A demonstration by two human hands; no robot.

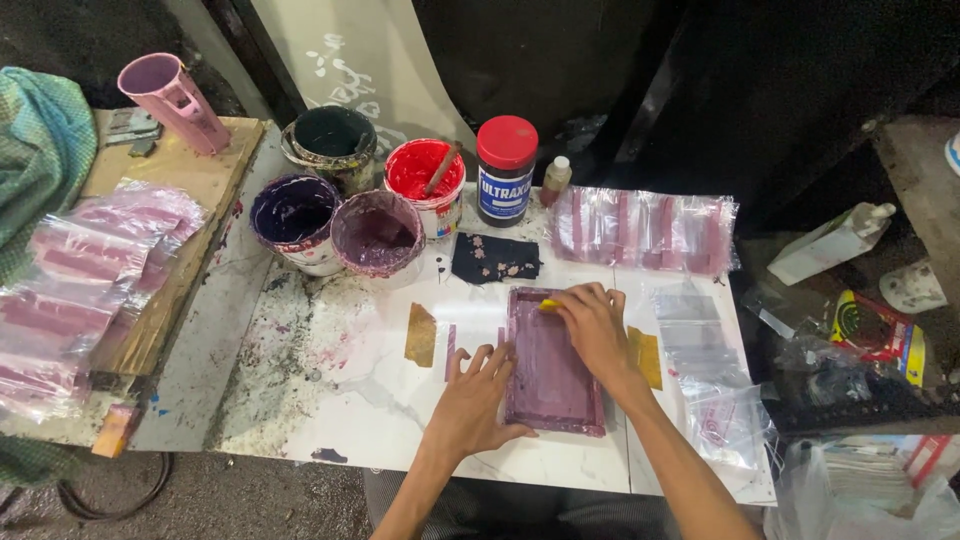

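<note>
I am watching the left hand (470,400) lying flat with its fingers (490,358) spread, the tips touching the left rim of a small purple-stained screen frame (553,365) that is sitting on the white tabletop (330,400). The right hand (592,325) is resting over the frame's top edge, its fingers pressed together around a small yellow piece (548,304) (I cannot tell what it is).

Just left of the left fingers there is bare, paint-speckled tabletop with a brown tape patch (421,335). Beyond the right fingers a dark ink-spotted cloth (495,258) is lying, and further on round tubs are crowding together: a purple tub (378,233), a dark violet tub (295,212), a red tub (425,178) with a stick in it, and a red-lidded jar (506,170). Right of the right fingers, glossy clear plastic bags (705,375) are covering the tabletop out to its edge, and pink-striped bags (645,228) are lying past them.
</note>
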